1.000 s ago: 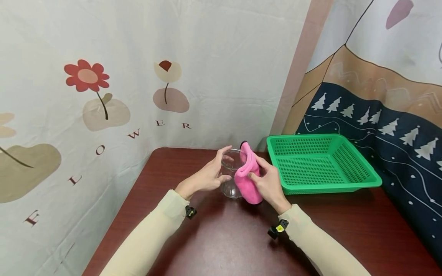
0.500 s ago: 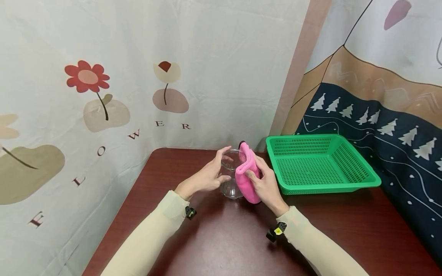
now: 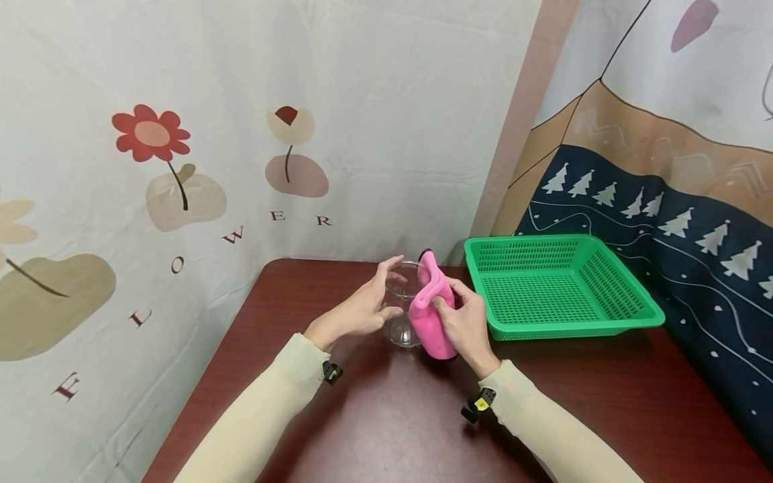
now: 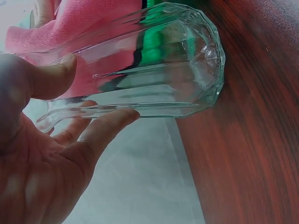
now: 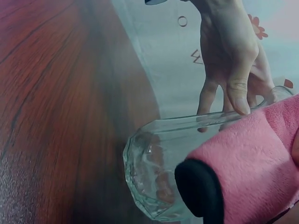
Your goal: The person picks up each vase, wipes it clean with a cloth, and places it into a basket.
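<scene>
A clear glass jar (image 3: 400, 329) with a faceted side stands upright on the table, its mouth upward. My left hand (image 3: 357, 310) grips it from the left, thumb on the near side and fingers round the far side. In my right hand (image 3: 470, 329) is a folded pink cloth (image 3: 432, 320) with dark edging, pinched between thumb and fingers. The cloth lies along the jar's right side and covers part of the rim in the head view. Through the glass (image 4: 159, 79), the left wrist view shows pink behind it.
A green plastic basket (image 3: 574, 331) with slotted walls stands to the right, just beyond my right hand. The dark red wooden table (image 3: 374, 416) ends at the back against a printed curtain (image 3: 386, 134). Each wrist wears a small black camera.
My right wrist has shifted slightly to the left, and the fold of the pink cloth has altered a little against the jar. My left hand and the jar keep their place.
</scene>
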`<state>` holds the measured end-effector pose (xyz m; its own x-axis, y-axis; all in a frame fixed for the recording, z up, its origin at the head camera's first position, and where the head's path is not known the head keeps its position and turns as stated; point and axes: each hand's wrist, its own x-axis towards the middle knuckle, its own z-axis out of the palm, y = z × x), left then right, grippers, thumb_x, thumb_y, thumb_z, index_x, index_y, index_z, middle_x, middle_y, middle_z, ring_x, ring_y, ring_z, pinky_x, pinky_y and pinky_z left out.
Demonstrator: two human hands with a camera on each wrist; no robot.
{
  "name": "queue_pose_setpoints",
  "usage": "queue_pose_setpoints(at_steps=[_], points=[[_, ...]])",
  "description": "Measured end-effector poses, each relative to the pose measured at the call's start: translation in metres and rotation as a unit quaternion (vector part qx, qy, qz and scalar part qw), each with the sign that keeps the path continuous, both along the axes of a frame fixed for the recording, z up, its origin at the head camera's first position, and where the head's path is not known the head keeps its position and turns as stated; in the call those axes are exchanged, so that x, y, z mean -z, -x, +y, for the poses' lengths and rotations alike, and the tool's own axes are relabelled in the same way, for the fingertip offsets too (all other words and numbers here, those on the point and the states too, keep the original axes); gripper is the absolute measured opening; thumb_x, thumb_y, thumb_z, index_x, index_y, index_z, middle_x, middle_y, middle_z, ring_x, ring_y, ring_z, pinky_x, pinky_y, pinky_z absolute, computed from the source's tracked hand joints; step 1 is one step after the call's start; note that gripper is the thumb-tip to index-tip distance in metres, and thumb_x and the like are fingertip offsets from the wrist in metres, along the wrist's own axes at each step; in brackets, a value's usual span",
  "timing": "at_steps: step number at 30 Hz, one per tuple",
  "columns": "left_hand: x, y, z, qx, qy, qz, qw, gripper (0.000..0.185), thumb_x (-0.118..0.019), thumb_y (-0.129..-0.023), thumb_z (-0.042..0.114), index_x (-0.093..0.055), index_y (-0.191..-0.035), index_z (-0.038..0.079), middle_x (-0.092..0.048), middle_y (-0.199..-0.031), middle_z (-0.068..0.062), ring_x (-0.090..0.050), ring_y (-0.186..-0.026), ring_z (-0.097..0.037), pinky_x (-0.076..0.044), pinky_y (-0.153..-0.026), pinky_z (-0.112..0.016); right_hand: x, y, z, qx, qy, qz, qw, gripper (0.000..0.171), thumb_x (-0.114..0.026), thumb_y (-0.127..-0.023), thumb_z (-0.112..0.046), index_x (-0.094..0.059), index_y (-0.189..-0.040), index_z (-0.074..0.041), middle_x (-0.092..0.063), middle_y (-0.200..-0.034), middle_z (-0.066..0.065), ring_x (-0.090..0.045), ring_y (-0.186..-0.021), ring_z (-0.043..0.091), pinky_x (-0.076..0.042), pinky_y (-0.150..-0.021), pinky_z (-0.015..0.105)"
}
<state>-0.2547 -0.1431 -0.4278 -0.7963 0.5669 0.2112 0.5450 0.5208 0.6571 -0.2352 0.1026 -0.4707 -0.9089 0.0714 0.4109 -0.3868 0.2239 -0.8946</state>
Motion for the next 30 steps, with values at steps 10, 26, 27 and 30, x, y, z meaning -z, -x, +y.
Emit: queue_pose_setpoints(at_steps=[10, 26, 27, 30], points=[[-0.001, -0.001, 0.001, 0.001, 0.007, -0.003, 1.0, 0.101, -0.076, -0.109, 0.001, -0.008, -0.182, 0.007, -0.061, -0.161, -0.022, -0.067, -0.111, -0.035, -0.054, -0.091, -0.033, 0.014, 0.002, 0.003, 0.002, -0.055, 0.009, 0.998, 0.034, -0.091, -0.096, 0.003, -0.09, -0.128, -0.008, -0.088, -0.133, 0.01, -0.081, -0.125, 0.028, -0.055, -0.1, 0.014], [-0.002, -0.001, 0.001, 0.002, 0.001, 0.012, 0.9999, 0.101, -0.078, -0.107, -0.001, -0.009, -0.181, 0.005, -0.063, -0.159, -0.024, -0.07, -0.131, -0.036, -0.056, -0.096, -0.037, 0.026, 0.0, 0.014, 0.012, -0.214, -0.024, 0.976, 0.039, -0.098, -0.091, -0.003, -0.09, -0.128, -0.01, -0.09, -0.123, 0.01, -0.086, -0.111, 0.03, -0.067, -0.097, 0.052], [-0.002, -0.002, 0.001, 0.001, 0.0, 0.013, 0.9999, 0.101, -0.078, -0.107, -0.001, -0.009, -0.181, 0.005, -0.064, -0.158, -0.024, -0.071, -0.131, -0.036, -0.057, -0.096, -0.038, 0.028, 0.0, 0.015, 0.011, -0.222, -0.025, 0.975, 0.039, -0.098, -0.09, -0.003, -0.09, -0.127, -0.01, -0.09, -0.122, 0.01, -0.086, -0.111, 0.03, -0.067, -0.097, 0.052], [0.0, -0.002, 0.001, 0.002, -0.003, 0.014, 0.9999, 0.099, -0.077, -0.108, -0.001, -0.01, -0.181, 0.003, -0.064, -0.157, -0.025, -0.071, -0.127, -0.036, -0.057, -0.095, -0.036, 0.033, 0.001, 0.017, 0.005, -0.24, -0.035, 0.97, 0.038, -0.099, -0.089, -0.003, -0.091, -0.125, -0.01, -0.09, -0.124, 0.009, -0.086, -0.112, 0.031, -0.067, -0.099, 0.052]])
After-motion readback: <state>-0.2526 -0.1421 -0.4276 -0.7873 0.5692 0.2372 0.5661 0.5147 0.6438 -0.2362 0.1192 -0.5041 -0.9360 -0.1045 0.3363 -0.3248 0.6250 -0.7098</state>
